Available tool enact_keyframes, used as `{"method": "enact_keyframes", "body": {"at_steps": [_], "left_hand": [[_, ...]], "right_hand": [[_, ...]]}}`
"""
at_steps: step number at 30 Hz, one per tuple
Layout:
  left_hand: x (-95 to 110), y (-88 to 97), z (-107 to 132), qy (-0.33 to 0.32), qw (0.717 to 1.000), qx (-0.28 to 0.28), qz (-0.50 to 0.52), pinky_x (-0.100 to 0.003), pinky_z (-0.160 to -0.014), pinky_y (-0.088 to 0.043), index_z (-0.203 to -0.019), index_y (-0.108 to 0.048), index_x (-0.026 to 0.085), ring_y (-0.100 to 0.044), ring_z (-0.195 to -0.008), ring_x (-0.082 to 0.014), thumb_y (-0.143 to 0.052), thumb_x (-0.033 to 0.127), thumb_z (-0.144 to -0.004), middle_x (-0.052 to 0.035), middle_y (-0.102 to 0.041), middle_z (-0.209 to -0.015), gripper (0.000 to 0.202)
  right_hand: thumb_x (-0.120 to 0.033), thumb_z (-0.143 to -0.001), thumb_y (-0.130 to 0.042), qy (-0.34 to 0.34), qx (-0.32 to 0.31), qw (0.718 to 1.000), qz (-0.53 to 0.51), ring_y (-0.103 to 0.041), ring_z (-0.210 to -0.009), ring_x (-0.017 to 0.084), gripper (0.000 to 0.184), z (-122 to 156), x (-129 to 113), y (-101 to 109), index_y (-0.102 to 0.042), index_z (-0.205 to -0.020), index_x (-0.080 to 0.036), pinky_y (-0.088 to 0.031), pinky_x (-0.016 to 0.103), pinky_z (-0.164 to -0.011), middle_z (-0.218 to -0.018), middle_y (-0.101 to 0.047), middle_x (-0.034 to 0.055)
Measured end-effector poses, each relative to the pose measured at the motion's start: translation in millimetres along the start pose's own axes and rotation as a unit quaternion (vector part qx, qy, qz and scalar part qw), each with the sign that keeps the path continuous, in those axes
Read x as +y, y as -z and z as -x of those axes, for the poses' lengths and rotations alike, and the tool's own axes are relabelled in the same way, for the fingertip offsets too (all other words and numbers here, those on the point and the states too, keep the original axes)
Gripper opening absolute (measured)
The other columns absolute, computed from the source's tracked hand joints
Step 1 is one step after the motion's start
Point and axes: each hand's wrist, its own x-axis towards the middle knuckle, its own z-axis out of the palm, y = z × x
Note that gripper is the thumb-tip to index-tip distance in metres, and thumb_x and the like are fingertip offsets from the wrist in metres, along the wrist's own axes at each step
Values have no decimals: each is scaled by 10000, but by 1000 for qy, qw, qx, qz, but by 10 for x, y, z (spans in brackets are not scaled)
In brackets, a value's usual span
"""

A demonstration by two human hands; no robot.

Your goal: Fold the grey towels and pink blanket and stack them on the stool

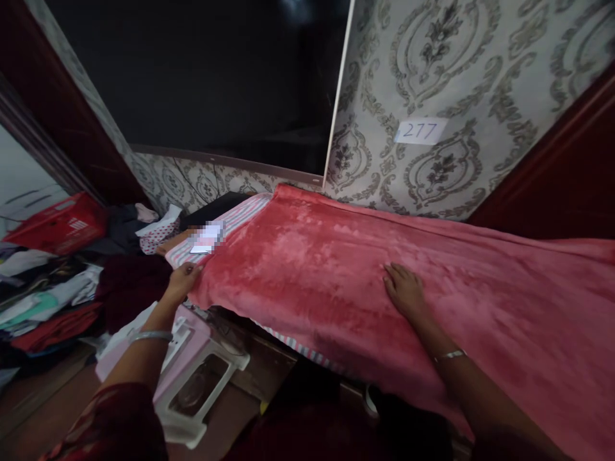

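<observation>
A red plush blanket lies spread over a low surface along the wall, its front edge hanging down. At its left end, a striped cloth in pink, white and grey shows from under the plush. My left hand has its fingers closed on the blanket's left edge, by the front corner. My right hand rests on top of the plush near the middle, fingers stretched out and holding nothing. A small pixelated item sits on the striped cloth, its kind not visible.
Beside my left forearm stands a pink and white plastic stool. Piled clothes and a red basket are at far left. Behind the blanket are a large dark television and patterned wallpaper with a paper marked 277.
</observation>
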Motion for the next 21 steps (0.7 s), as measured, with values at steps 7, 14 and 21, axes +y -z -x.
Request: {"method": "enact_keyframes", "body": {"at_steps": [7,14,21], "left_hand": [[55,62,-102,33,999,-5,-41,-326,-826,-518,-786,-532,209,-675,-942,-262,-526,360,-851,-67,-683,-794,166],[231,106,-150,46,982,-64,-169,-285,-717,-503,-871,-574,234,-688,-1025,-280,-426,441,-927,-86,-746,-929,261],[525,76,-39,15,955,-48,-292,-353,-805,-543,-1128,-650,179,-712,-1088,-312,-270,488,-971,-203,-735,-1194,515]], "right_hand": [[-356,-1012,-398,-14,-88,996,-8,-479,-1415,323,512,100,207,253,-580,-1465,-201,-391,557,-1130,-1522,-559,128],[-396,-1000,-406,-49,-27,998,27,-531,-1366,330,500,840,910,755,-666,-1358,-165,-416,537,-1137,-1472,-599,153],[-385,-993,-390,-97,1,995,38,-549,-1346,340,502,1279,1076,792,-679,-1339,-163,-411,571,-1139,-1393,-657,159]]}}
